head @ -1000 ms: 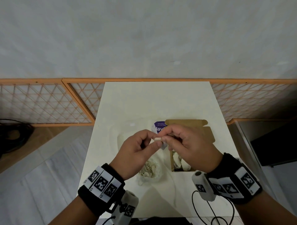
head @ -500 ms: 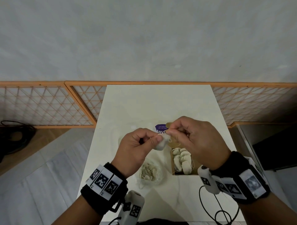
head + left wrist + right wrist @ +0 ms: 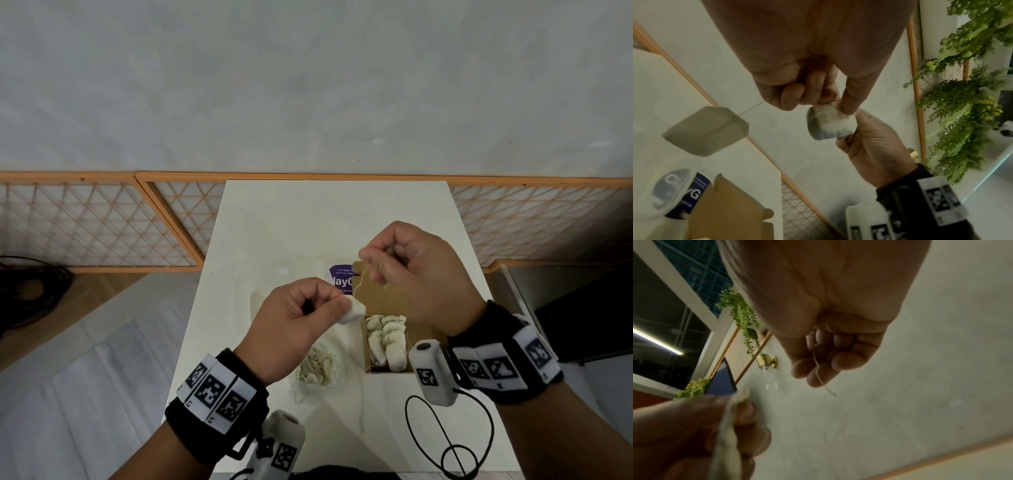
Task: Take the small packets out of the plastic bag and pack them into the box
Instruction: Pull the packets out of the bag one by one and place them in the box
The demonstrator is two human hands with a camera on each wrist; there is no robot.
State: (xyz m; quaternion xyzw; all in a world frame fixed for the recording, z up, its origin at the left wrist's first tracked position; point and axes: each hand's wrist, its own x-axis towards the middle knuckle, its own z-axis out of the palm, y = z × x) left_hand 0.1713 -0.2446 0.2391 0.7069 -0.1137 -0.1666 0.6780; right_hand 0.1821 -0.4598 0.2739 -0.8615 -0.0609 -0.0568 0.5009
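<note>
My left hand (image 3: 340,301) pinches a small white packet (image 3: 352,310) in the air above the table, between thumb and forefinger. A thin string (image 3: 359,284) runs from the packet up to my right hand (image 3: 368,263), which pinches it with curled fingers. The open cardboard box (image 3: 414,337) lies below, with several white packets (image 3: 385,337) packed inside. A clear plastic bag (image 3: 317,368) holding more packets sits left of the box. The left wrist view shows the packet (image 3: 830,123) in my left fingertips. The right wrist view shows the string (image 3: 818,369) across my right fingers.
A purple-labelled clear lid (image 3: 340,281) lies behind the box flap on the white table (image 3: 308,222). An orange lattice screen (image 3: 102,222) lines the wall. A black cable (image 3: 445,438) loops at the table's near edge. A grey square tag (image 3: 705,131) hangs on a thread.
My right hand has risen up and to the right, away from the packet, drawing the string out. The left hand keeps its pinch. The packets in the box came into sight.
</note>
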